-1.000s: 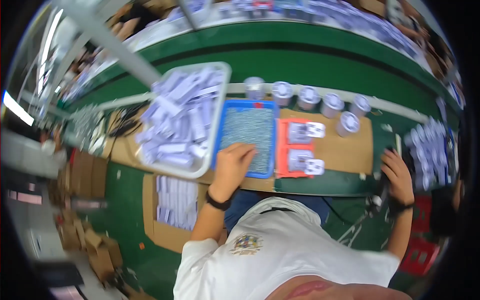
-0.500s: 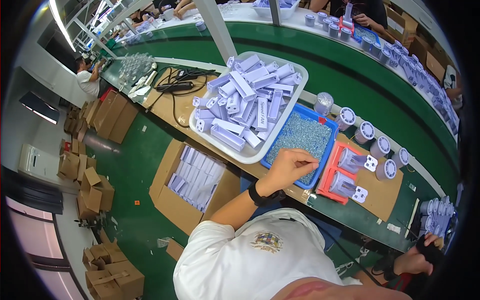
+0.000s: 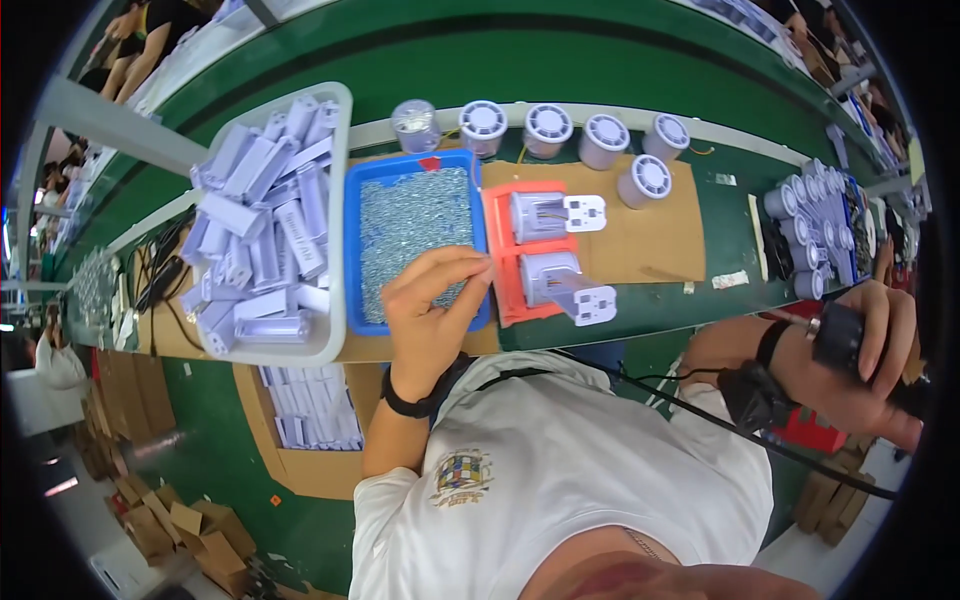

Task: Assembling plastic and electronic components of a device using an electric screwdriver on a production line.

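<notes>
A shallow, rectangular blue plastic tray (image 3: 354, 255) lies flat beside the near edge of the table (image 3: 655, 310), covered inside with small silvery metal pieces (image 3: 415, 215). The right hand (image 3: 897, 342) holds a dark, rounded handheld tool (image 3: 838, 340) near the table's right end.

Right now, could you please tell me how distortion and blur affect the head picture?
In the head view, the green strip up top bows into an arc and the corners go black; the blue tray looks fairly crisp, the right hand and its black tool somewhat soft.
</notes>
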A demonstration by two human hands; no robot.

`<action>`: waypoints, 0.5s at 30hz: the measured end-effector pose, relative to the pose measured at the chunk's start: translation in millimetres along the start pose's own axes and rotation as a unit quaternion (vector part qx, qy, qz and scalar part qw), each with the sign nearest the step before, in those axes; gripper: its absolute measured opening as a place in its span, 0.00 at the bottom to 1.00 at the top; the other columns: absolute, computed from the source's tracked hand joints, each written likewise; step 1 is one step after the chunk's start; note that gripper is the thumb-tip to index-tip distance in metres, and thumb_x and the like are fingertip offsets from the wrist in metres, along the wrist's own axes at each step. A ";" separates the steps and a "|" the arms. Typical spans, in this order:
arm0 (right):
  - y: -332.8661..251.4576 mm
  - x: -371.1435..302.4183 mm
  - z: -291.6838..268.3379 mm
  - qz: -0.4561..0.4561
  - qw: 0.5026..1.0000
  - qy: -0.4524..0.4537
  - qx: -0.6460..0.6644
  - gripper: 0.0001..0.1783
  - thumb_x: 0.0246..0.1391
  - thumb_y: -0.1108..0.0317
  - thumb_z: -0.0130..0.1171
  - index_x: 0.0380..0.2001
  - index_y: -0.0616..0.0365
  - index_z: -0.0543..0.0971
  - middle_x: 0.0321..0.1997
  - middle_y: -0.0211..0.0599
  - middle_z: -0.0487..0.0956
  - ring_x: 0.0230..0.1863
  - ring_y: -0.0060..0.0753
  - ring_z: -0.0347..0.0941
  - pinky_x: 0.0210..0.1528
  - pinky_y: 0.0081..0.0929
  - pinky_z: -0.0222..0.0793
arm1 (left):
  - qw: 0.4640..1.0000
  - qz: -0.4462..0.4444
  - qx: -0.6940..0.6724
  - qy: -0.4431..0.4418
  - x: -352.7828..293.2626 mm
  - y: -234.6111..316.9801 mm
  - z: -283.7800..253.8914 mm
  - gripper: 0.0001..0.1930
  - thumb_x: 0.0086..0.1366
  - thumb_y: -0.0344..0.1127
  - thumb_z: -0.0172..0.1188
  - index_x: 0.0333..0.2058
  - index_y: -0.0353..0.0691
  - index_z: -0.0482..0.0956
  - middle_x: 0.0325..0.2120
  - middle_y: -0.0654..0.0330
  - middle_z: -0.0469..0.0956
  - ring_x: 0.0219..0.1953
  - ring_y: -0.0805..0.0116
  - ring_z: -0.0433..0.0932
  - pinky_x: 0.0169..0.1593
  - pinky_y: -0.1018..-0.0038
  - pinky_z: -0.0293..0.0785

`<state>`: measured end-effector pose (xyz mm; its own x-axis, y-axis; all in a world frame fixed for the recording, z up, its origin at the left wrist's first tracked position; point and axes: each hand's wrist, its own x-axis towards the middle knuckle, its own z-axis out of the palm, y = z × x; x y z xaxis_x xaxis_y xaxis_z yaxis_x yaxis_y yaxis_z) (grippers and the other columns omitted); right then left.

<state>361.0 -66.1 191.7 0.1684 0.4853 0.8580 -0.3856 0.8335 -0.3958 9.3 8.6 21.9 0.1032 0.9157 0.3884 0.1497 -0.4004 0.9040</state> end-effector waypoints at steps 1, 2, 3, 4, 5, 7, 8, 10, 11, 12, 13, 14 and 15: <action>1.1 0.8 6.6 -0.006 1.000 0.008 0.016 0.20 0.52 0.49 0.70 0.33 0.54 0.78 0.28 0.24 0.77 0.27 0.19 0.73 0.28 0.14 0.68 | 1.000 0.006 0.000 -0.002 0.2 -0.4 2.8 0.06 0.55 0.19 0.69 0.33 0.32 0.86 0.33 0.56 0.85 0.34 0.69 0.83 0.37 0.77 0.78; 2.0 2.7 13.0 -0.013 0.999 0.017 0.032 0.18 0.51 0.51 0.71 0.30 0.53 0.78 0.24 0.21 0.77 0.21 0.15 0.72 0.22 0.09 0.68 | 1.000 0.013 0.001 -0.004 0.8 -0.6 5.5 0.07 0.54 0.20 0.70 0.33 0.33 0.86 0.32 0.55 0.85 0.33 0.67 0.83 0.36 0.76 0.78; 4.4 3.6 19.5 -0.017 0.998 0.024 0.054 0.17 0.51 0.52 0.72 0.27 0.52 0.78 0.21 0.18 0.77 0.16 0.11 0.72 0.16 0.03 0.67 | 1.000 0.018 0.005 -0.001 -0.7 -0.8 6.4 0.07 0.53 0.20 0.70 0.32 0.34 0.86 0.32 0.55 0.85 0.33 0.65 0.84 0.36 0.75 0.78; 11.6 6.8 25.1 -0.015 0.998 0.024 0.052 0.17 0.51 0.52 0.72 0.27 0.52 0.78 0.21 0.18 0.77 0.16 0.11 0.72 0.16 0.03 0.67 | 1.000 0.016 0.004 -0.001 -1.6 -0.2 6.9 0.07 0.53 0.20 0.70 0.32 0.34 0.86 0.32 0.55 0.85 0.33 0.65 0.84 0.36 0.75 0.78; 16.1 11.9 32.7 0.002 0.997 0.012 0.070 0.17 0.51 0.54 0.72 0.25 0.52 0.77 0.20 0.18 0.77 0.16 0.12 0.73 0.15 0.04 0.69 | 1.000 0.025 0.015 -0.006 -1.9 2.0 7.9 0.07 0.53 0.20 0.70 0.32 0.34 0.86 0.32 0.55 0.85 0.33 0.65 0.84 0.36 0.75 0.79; 20.0 18.2 41.8 0.033 0.994 -0.011 0.106 0.18 0.50 0.57 0.74 0.21 0.53 0.74 0.18 0.19 0.76 0.15 0.13 0.73 0.14 0.06 0.73 | 0.998 0.045 0.040 -0.016 -1.7 6.7 9.3 0.07 0.53 0.20 0.70 0.32 0.33 0.86 0.32 0.55 0.84 0.33 0.65 0.84 0.35 0.76 0.79; 20.4 17.9 40.8 0.037 0.994 -0.011 0.105 0.18 0.50 0.57 0.74 0.21 0.53 0.74 0.18 0.19 0.76 0.15 0.13 0.73 0.14 0.06 0.73 | 0.998 0.042 0.038 -0.016 -1.5 8.4 9.9 0.07 0.53 0.20 0.70 0.32 0.33 0.86 0.32 0.55 0.84 0.33 0.65 0.84 0.35 0.76 0.79; 21.1 15.0 38.3 0.039 0.996 -0.019 0.078 0.20 0.50 0.58 0.73 0.20 0.54 0.72 0.18 0.21 0.75 0.16 0.15 0.75 0.16 0.10 0.77 | 0.995 0.079 0.060 -0.025 -0.9 11.6 10.8 0.07 0.52 0.20 0.70 0.31 0.34 0.86 0.32 0.55 0.84 0.32 0.63 0.84 0.34 0.76 0.79; 22.6 13.9 37.0 0.041 0.997 -0.024 0.066 0.21 0.50 0.58 0.73 0.19 0.55 0.71 0.18 0.21 0.75 0.17 0.15 0.76 0.17 0.12 0.79 | 0.992 0.096 0.071 -0.029 -0.8 12.1 11.3 0.07 0.51 0.20 0.70 0.31 0.35 0.86 0.32 0.55 0.84 0.31 0.63 0.84 0.33 0.76 0.79; 25.4 13.0 35.7 0.046 0.997 -0.023 0.066 0.21 0.50 0.58 0.73 0.19 0.55 0.71 0.18 0.21 0.75 0.17 0.15 0.76 0.17 0.12 0.79 | 0.993 0.092 0.071 -0.029 -1.0 11.9 12.4 0.07 0.51 0.20 0.70 0.31 0.35 0.86 0.32 0.55 0.84 0.31 0.63 0.84 0.33 0.76 0.79; 27.7 10.7 36.2 0.046 0.996 -0.024 0.069 0.22 0.50 0.58 0.73 0.19 0.55 0.71 0.19 0.22 0.75 0.17 0.16 0.77 0.17 0.13 0.79 | 0.991 0.108 0.064 -0.039 -2.9 11.8 12.9 0.08 0.51 0.19 0.70 0.31 0.34 0.85 0.31 0.55 0.84 0.32 0.62 0.84 0.34 0.75 0.80; 30.8 8.4 36.8 0.047 0.996 -0.024 0.072 0.22 0.50 0.58 0.73 0.19 0.55 0.70 0.19 0.22 0.74 0.17 0.16 0.77 0.17 0.13 0.79 | 0.990 0.122 0.058 -0.049 -4.8 11.5 13.9 0.08 0.51 0.18 0.70 0.31 0.33 0.84 0.31 0.54 0.84 0.32 0.62 0.85 0.34 0.74 0.80; 34.8 6.0 37.3 0.049 0.996 -0.023 0.075 0.22 0.50 0.58 0.73 0.19 0.55 0.70 0.20 0.22 0.74 0.18 0.16 0.77 0.18 0.13 0.79 | 0.988 0.136 0.052 -0.059 -6.7 11.3 15.2 0.09 0.50 0.17 0.70 0.31 0.32 0.83 0.30 0.53 0.84 0.32 0.61 0.85 0.35 0.74 0.81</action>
<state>314.7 -44.1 195.3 0.0825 0.5476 0.8326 -0.5304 0.7315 -0.4285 25.2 -2.6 26.8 0.2672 0.7659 0.5848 0.1997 -0.6377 0.7439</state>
